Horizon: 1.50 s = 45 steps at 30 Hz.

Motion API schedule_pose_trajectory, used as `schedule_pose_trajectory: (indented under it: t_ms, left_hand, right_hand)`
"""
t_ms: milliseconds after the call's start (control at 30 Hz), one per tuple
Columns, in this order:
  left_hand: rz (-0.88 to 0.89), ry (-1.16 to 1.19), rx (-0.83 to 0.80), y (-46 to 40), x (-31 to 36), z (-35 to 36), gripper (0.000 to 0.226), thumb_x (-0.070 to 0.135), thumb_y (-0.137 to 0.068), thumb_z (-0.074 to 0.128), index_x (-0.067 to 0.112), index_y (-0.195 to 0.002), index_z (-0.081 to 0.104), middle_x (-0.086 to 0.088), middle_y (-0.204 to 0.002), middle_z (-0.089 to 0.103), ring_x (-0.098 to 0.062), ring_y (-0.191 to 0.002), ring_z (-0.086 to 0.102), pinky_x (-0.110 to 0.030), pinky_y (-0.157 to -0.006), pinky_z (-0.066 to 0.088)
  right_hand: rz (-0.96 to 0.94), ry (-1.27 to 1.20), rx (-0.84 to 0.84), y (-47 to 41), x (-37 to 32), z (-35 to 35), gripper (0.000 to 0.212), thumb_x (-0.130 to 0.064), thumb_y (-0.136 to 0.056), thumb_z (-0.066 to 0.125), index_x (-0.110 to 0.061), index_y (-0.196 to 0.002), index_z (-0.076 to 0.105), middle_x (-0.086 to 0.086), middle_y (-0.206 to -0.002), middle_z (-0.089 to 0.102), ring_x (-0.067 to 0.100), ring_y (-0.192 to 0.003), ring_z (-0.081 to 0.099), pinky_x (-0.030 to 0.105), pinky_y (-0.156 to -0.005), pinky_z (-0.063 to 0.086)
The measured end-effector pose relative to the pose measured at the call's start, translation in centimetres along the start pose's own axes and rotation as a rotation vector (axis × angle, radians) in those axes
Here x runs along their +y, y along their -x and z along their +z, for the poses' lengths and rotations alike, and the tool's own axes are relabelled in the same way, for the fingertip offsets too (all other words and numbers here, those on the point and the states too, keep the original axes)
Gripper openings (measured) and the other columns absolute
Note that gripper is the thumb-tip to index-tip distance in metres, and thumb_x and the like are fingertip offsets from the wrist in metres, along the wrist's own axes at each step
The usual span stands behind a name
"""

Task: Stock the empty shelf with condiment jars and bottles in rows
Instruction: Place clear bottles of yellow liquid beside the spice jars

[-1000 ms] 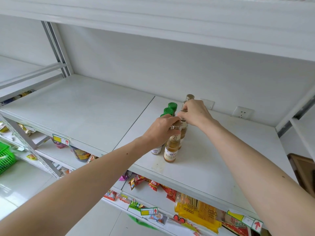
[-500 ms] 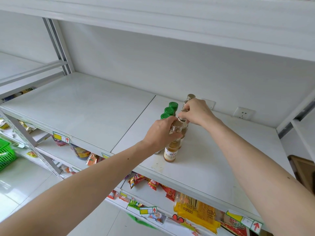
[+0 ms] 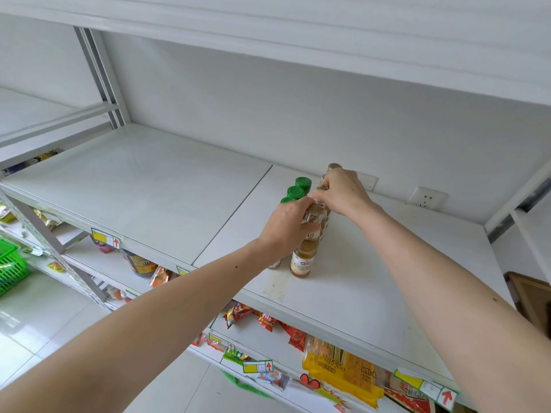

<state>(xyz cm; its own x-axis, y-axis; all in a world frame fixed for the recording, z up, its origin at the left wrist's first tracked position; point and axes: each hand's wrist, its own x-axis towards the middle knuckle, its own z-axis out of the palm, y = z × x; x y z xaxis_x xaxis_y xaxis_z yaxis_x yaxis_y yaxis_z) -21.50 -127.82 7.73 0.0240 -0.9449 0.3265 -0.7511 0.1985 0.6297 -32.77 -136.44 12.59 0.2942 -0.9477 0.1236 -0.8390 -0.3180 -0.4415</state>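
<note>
On the white shelf (image 3: 155, 186) stand two short rows of bottles, one behind another. The left row has green caps (image 3: 303, 183). The right row holds amber bottles with pale caps; the front amber bottle (image 3: 304, 254) stands near the shelf's front edge. My left hand (image 3: 287, 223) grips the neck and cap of this front bottle. My right hand (image 3: 343, 190) is curled around the top of the amber bottle just behind it. The rearmost pale cap (image 3: 334, 166) shows above my right hand.
The shelf's left half is bare. Wall sockets (image 3: 425, 198) sit behind the bottles. An upper shelf (image 3: 298, 40) hangs overhead. Lower shelves hold snack packets (image 3: 268, 321), yellow packs (image 3: 343, 371) and a dark jar (image 3: 140, 263). A green basket (image 3: 10, 266) is at the far left.
Both hands stay on the amber bottles with only slight shifts. The view has drifted a little.
</note>
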Motion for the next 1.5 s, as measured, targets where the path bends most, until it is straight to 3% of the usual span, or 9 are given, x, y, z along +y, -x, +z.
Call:
schedule_pose_trajectory:
  t_ms: [100,267,600,767,900,1067,1167,1300,1500]
  left_hand:
    - [-0.002,-0.017,0.003,-0.2,-0.1,0.1,0.033,0.016,-0.081,0.072,0.01,-0.112,0.062,-0.006,-0.099,0.069,-0.025,-0.09,0.062,-0.036,-0.079,0.049]
    - [0.056,-0.041,-0.032,-0.5,-0.2,-0.1,0.041,0.012,-0.081,0.071,0.01,-0.12,0.06,-0.009,-0.104,0.066,-0.025,-0.094,0.059,-0.03,-0.08,0.046]
    - [-0.008,0.078,-0.006,0.5,-0.6,0.1,0.051,0.011,-0.08,0.073,0.009,-0.125,0.048,-0.009,-0.116,0.06,-0.025,-0.1,0.061,-0.038,-0.087,0.05]
    - [-0.042,0.112,-0.028,1.0,-0.8,0.1,0.059,0.014,-0.082,0.072,0.011,-0.13,0.039,-0.011,-0.117,0.058,-0.027,-0.105,0.058,-0.044,-0.089,0.051]
    - [-0.083,0.149,0.009,1.3,-1.0,-0.2,0.059,0.016,-0.082,0.073,0.013,-0.131,0.04,-0.008,-0.12,0.058,-0.023,-0.109,0.057,-0.041,-0.093,0.051]
    - [-0.1,0.18,0.067,2.4,-1.0,-0.7,0.056,0.017,-0.084,0.072,0.01,-0.131,0.042,-0.01,-0.125,0.057,-0.018,-0.117,0.055,-0.034,-0.097,0.049]
    - [-0.106,0.184,0.11,3.6,-1.2,-1.5,0.051,0.02,-0.085,0.071,0.01,-0.128,0.046,-0.008,-0.124,0.058,-0.016,-0.116,0.056,-0.035,-0.096,0.05]
    - [-0.102,0.17,0.152,5.6,-1.7,-3.3,0.04,0.02,-0.087,0.068,0.012,-0.123,0.053,-0.003,-0.119,0.061,-0.012,-0.111,0.057,-0.034,-0.093,0.051]
    - [-0.12,0.133,0.203,10.4,-3.6,-7.7,0.029,0.023,-0.089,0.067,0.017,-0.115,0.058,0.002,-0.113,0.063,-0.009,-0.105,0.06,-0.032,-0.089,0.052]
  right_hand:
    - [-0.003,0.027,0.002,0.1,0.0,0.0,0.027,-0.022,-0.079,0.072,-0.002,-0.068,0.056,0.009,-0.077,0.05,0.015,-0.051,0.046,0.024,-0.043,0.026]
    - [-0.023,0.021,-0.007,0.3,0.3,-0.1,0.041,-0.026,-0.083,0.07,-0.009,-0.053,0.048,0.005,-0.069,0.046,0.019,-0.055,0.046,0.028,-0.045,0.027]
    - [0.014,-0.026,-0.014,1.0,0.0,-0.5,0.045,-0.032,-0.088,0.061,-0.011,-0.052,0.042,0.002,-0.058,0.043,0.017,-0.05,0.043,0.027,-0.048,0.03]
    - [0.031,-0.033,-0.005,1.5,0.4,-0.5,0.037,-0.035,-0.087,0.058,-0.002,-0.071,0.057,0.006,-0.073,0.057,0.026,-0.07,0.061,0.031,-0.055,0.041]
    - [-0.012,-0.035,0.065,2.1,0.6,-0.9,0.04,-0.036,-0.09,0.058,0.003,-0.092,0.066,0.012,-0.095,0.068,0.029,-0.09,0.064,0.039,-0.077,0.053]
    - [-0.051,0.009,0.14,3.0,0.6,-1.7,0.033,-0.034,-0.09,0.056,-0.003,-0.09,0.067,0.009,-0.086,0.069,0.026,-0.086,0.064,0.038,-0.075,0.054]
    - [-0.067,0.033,0.209,3.9,0.3,-2.5,0.034,-0.035,-0.092,0.055,-0.003,-0.095,0.066,0.011,-0.095,0.068,0.029,-0.091,0.061,0.041,-0.079,0.053]
    - [-0.131,0.012,0.266,5.5,-1.0,-2.5,0.04,-0.041,-0.091,0.055,-0.014,-0.12,0.06,0.006,-0.112,0.064,0.026,-0.101,0.061,0.038,-0.085,0.051]
    - [-0.27,-0.081,0.337,9.7,-5.9,0.3,0.036,-0.037,-0.092,0.057,-0.017,-0.122,0.056,0.002,-0.109,0.061,0.026,-0.099,0.062,0.04,-0.085,0.051]
